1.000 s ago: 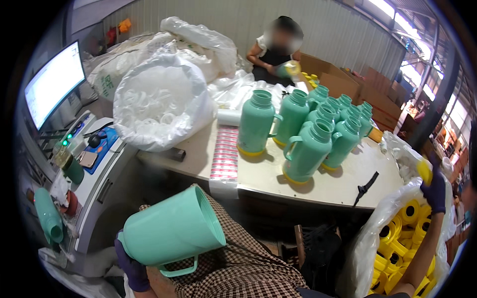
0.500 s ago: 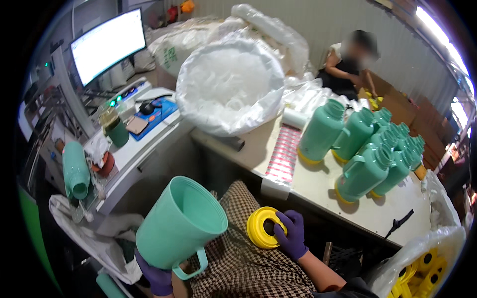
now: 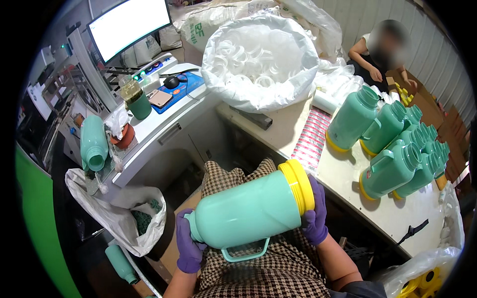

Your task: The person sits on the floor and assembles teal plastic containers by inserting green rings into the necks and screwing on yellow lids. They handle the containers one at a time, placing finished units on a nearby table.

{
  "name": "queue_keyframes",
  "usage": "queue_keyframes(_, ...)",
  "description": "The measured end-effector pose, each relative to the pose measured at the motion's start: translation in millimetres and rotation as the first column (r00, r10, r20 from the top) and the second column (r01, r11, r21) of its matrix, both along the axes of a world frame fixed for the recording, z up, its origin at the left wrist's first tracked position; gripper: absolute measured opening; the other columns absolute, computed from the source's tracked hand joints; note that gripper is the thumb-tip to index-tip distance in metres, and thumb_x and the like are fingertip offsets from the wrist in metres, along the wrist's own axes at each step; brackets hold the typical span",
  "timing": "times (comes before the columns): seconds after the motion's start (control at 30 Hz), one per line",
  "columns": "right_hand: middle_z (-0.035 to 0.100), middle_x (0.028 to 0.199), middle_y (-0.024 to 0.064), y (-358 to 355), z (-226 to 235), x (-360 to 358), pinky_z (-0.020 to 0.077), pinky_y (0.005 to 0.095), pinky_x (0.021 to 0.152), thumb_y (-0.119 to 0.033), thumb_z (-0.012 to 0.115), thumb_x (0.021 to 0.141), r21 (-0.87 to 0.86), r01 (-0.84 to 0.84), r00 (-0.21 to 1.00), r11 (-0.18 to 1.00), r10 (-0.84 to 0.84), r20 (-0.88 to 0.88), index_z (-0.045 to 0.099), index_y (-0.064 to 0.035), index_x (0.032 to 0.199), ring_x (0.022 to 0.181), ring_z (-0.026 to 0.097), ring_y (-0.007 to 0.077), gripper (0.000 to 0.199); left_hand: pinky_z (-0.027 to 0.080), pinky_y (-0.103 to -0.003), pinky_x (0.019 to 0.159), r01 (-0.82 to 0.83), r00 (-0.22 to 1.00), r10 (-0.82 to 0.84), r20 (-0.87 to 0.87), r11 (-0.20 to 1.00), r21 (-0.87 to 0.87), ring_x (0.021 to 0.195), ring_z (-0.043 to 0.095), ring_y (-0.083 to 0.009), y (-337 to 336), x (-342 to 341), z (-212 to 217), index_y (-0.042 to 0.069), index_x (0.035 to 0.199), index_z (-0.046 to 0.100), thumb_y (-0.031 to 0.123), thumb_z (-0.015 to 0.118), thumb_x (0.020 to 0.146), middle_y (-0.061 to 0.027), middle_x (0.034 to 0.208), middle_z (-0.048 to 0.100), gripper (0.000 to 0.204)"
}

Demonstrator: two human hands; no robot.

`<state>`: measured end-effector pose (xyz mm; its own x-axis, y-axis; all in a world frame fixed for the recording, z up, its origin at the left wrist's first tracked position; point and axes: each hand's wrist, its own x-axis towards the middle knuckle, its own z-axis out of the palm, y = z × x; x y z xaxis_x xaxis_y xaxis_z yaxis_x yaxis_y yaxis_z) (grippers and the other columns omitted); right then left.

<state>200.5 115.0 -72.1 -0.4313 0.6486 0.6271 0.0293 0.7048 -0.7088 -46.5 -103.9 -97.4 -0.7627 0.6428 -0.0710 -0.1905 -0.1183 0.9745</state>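
Across my lap lies a green plastic thermos shell (image 3: 248, 211), on its side with its side handle toward me. My left hand (image 3: 190, 244), in a purple glove, is wrapped round its narrow neck end. Against the wide right end sits a yellow threaded base (image 3: 297, 186). My gloved right hand (image 3: 316, 211) grips this base from the outer side, with the fingers partly hidden behind it. Whether the base's thread has caught in the shell I cannot tell.
Green thermos shells with yellow bases (image 3: 392, 169) stand on the right table. Behind are a bag of clear rings (image 3: 258, 54) and a seated person (image 3: 380, 54). Yellow bases fill a bag (image 3: 422, 283) at lower right. A white sack (image 3: 117, 213) hangs left, below a desk with a monitor (image 3: 129, 27).
The thermos shell has tipped from mouth-up to lying sideways. The yellow base, held apart before, now meets its wide end. My left hand shows at the neck. The view has shifted.
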Motion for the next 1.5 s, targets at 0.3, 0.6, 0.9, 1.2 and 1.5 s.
queue_keyframes(0.3,0.059,0.12,0.0218,-19,0,9,0.0478,0.0407,0.093,-0.047,0.037,0.107,0.067,-0.04,0.998,0.997,0.043,-0.044,0.044,0.0113,0.146,0.101,0.059,0.0304,0.07,0.049,-0.027,0.084,-0.065,0.989,0.065,-0.133,0.998,0.006,0.095,0.057,-0.0115,6,4,3,0.011,0.122,0.055,0.044,0.033,0.111,-0.0017,0.105,0.058,0.042)
queue_keyframes(0.6,0.06,0.125,0.0216,-26,25,14,0.048,0.0408,0.095,-0.032,0.036,0.108,-0.072,-0.104,0.995,0.992,0.104,0.001,0.043,0.0104,0.147,0.102,0.062,0.0309,0.058,0.046,-0.034,0.094,-0.129,0.852,0.036,-0.523,0.981,-0.144,0.104,0.057,-0.0175,-9,9,-9,0.008,0.122,0.054,0.04,0.031,0.11,-0.0073,0.112,0.058,0.041)
queue_keyframes(0.9,0.038,0.159,0.0183,-9,35,18,0.0212,0.0417,0.124,-0.074,0.027,0.1,-0.471,-0.217,0.975,0.855,0.166,-0.148,0.013,-0.0008,0.163,0.147,0.036,0.0256,0.098,0.049,-0.029,0.091,0.034,0.976,-0.027,-0.217,0.999,0.03,0.101,0.059,-0.0132,2,-7,5,0.009,0.124,0.053,0.021,0.037,0.109,-0.0045,0.111,0.059,0.025)
queue_keyframes(1.2,0.029,0.165,0.0139,-22,48,3,0.0187,0.0407,0.126,-0.07,0.037,0.1,-0.369,-0.466,0.884,0.804,0.4,-0.244,0.016,0.0018,0.162,0.15,0.03,0.0217,0.097,0.051,-0.026,0.086,0.029,0.984,-0.014,-0.175,0.996,0.083,0.098,0.061,-0.0118,18,1,2,0.006,0.125,0.052,0.017,0.043,0.106,-0.004,0.107,0.061,0.024)
queue_keyframes(1.5,0.015,0.171,0.0157,-17,47,2,0.0166,0.0392,0.125,-0.083,0.039,0.091,-0.5,-0.388,0.92,0.774,0.292,-0.261,0.011,-0.003,0.164,0.155,0.022,0.0243,0.112,0.052,-0.028,0.088,0.038,0.962,-0.025,-0.271,0.998,0.043,0.1,0.062,-0.0133,33,-6,4,0.006,0.123,0.051,0.021,0.042,0.107,-0.0048,0.109,0.062,0.024)
